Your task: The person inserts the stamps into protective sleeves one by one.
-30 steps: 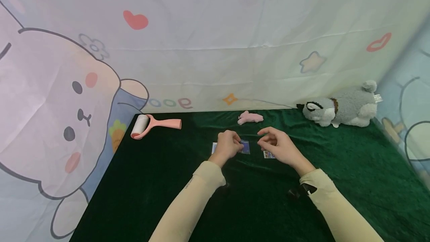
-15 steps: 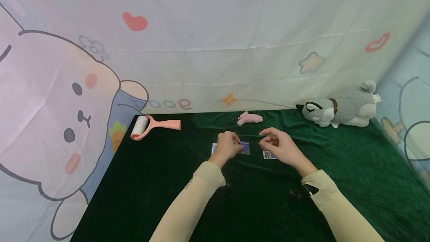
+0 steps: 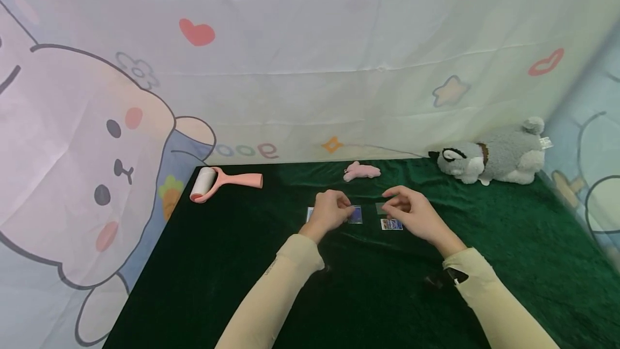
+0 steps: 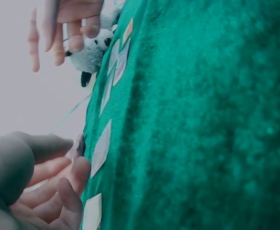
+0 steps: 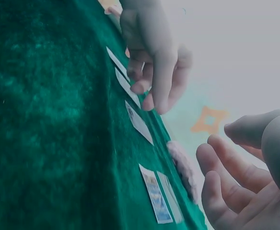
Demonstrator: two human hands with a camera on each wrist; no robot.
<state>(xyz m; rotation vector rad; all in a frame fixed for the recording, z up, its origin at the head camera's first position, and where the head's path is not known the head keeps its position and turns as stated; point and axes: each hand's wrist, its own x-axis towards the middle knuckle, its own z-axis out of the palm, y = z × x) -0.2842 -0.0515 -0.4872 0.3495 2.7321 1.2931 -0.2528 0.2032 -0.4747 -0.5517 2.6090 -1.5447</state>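
On the green velvet cloth [image 3: 368, 295], near my right hand [image 3: 417, 216] with thumb and fingers apart, lies a small printed card [image 3: 391, 224]. My left hand [image 3: 329, 213] curls loosely, apparently empty. The card should be light, slightly bendy; I'd pinch opposite edges.

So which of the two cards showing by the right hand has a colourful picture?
The printed card, lower in the head view; the pale card beyond it, partly behind the right hand, looks plain.
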